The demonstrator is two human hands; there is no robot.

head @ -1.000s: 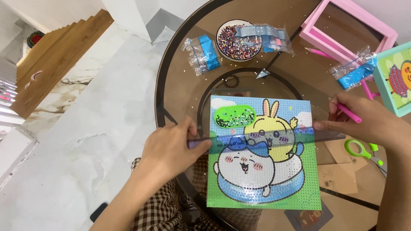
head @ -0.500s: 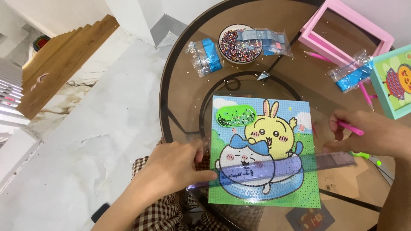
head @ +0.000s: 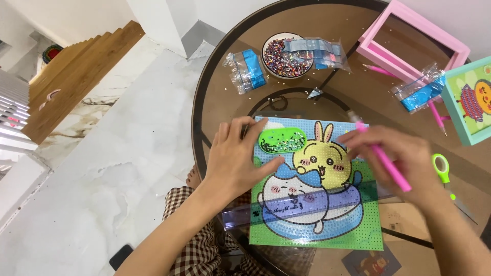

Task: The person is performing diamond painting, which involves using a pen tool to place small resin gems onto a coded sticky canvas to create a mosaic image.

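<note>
Both forearms were bare, without sleeves or jewellery; brown-and-white checked trousers (head: 197, 245) covered the lap at seven o'clock.

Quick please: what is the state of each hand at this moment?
Left hand: open, fingers spread, resting on the left edge of the cartoon bead picture, holding nothing.
Right hand: closed around a pink pen, above the picture.
</note>
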